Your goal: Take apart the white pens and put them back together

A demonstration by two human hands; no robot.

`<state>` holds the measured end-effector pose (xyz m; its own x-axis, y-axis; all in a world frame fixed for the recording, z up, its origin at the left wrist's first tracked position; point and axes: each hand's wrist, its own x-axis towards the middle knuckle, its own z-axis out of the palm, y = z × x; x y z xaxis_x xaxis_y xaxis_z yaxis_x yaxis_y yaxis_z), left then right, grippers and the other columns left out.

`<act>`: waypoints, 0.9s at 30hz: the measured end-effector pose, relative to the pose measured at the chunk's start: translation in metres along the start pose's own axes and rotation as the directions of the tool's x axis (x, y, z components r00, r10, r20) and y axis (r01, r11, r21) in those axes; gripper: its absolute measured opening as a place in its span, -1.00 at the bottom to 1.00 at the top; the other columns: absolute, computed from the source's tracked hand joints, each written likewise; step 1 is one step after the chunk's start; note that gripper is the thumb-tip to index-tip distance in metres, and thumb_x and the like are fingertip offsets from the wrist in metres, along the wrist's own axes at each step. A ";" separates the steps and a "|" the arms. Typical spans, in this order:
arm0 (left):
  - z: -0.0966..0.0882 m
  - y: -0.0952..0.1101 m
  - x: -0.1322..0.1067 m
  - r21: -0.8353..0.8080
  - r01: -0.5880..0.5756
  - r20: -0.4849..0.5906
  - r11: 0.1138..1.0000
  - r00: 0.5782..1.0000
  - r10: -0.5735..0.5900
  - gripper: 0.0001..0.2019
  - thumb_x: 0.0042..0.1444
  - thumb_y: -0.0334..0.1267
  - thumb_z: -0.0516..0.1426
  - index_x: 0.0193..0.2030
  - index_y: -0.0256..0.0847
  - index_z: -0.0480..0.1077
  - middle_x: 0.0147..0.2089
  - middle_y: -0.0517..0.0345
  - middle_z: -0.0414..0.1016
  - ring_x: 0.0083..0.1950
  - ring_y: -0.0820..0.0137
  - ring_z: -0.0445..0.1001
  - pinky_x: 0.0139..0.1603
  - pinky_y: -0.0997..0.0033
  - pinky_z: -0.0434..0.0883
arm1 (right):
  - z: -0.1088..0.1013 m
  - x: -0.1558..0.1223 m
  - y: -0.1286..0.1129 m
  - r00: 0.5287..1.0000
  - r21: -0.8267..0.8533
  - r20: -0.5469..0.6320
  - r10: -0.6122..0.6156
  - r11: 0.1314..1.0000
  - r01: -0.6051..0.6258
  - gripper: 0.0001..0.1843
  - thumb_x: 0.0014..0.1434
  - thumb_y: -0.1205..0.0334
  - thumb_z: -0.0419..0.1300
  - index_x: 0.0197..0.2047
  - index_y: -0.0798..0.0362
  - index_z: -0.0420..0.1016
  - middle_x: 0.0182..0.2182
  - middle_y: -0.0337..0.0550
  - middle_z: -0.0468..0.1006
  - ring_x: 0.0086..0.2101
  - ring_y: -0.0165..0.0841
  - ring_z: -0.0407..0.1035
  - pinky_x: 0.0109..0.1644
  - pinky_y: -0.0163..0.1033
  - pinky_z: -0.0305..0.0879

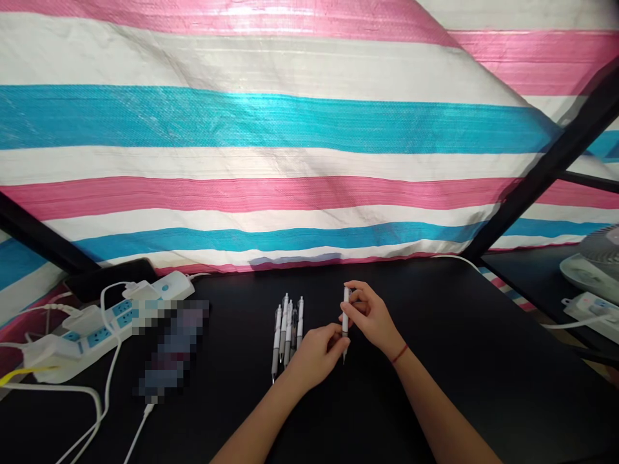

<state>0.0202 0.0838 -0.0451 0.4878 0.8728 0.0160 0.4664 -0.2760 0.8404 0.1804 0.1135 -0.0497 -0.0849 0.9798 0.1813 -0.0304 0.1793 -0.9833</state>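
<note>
At the table (459, 386), left hand (314, 356) and right hand (370, 316) are clamping a pen (345, 309); a slip could be scattering the nearby pens (287, 328).

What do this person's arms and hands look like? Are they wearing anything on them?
The left forearm and right forearm are bare, with no sleeves in view. The left hand and right hand wear no gloves. A thin red cord bracelet circles the right wrist.
</note>
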 end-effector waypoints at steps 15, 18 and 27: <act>-0.001 -0.003 0.003 -0.048 0.023 -0.132 0.999 0.991 -0.029 -0.78 0.20 -0.16 -0.03 -0.30 -0.19 0.37 -0.45 0.23 0.39 -0.41 0.43 0.35 -0.35 0.47 0.26 | 0.001 0.000 -0.001 0.999 -0.089 0.015 0.046 0.995 -0.045 -0.35 0.12 0.03 0.15 0.22 -0.07 0.02 -0.34 -0.27 0.36 -0.49 -0.44 0.39 -0.51 -0.32 0.40; 0.000 -0.009 0.005 -0.100 0.032 -0.226 0.994 0.973 -0.054 -0.77 0.18 -0.15 0.00 -0.23 -0.21 0.40 -0.33 0.14 0.44 -0.34 0.40 0.41 -0.29 0.43 0.33 | 0.001 0.001 0.001 0.998 -0.086 0.015 0.062 0.995 -0.060 -0.26 0.11 0.03 0.16 0.27 -0.09 -0.07 -0.34 -0.27 0.38 -0.50 -0.42 0.41 -0.52 -0.32 0.37; -0.004 -0.014 0.007 -0.326 0.052 -0.331 0.944 0.929 -0.166 -0.71 0.17 -0.08 0.03 -0.11 -0.20 0.41 -0.22 0.08 0.54 -0.17 0.30 0.51 -0.10 0.30 0.42 | 0.004 -0.002 0.001 0.997 -0.181 0.070 0.011 0.983 0.002 -0.07 0.08 0.11 0.22 0.35 -0.13 -0.29 -0.33 -0.27 0.43 -0.46 -0.42 0.41 -0.38 -0.26 0.37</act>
<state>0.0140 0.0956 -0.0542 0.1312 0.9898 0.0551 0.2251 -0.0838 0.9707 0.1767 0.1109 -0.0508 -0.1549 0.9731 0.1708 0.1502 0.1941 -0.9694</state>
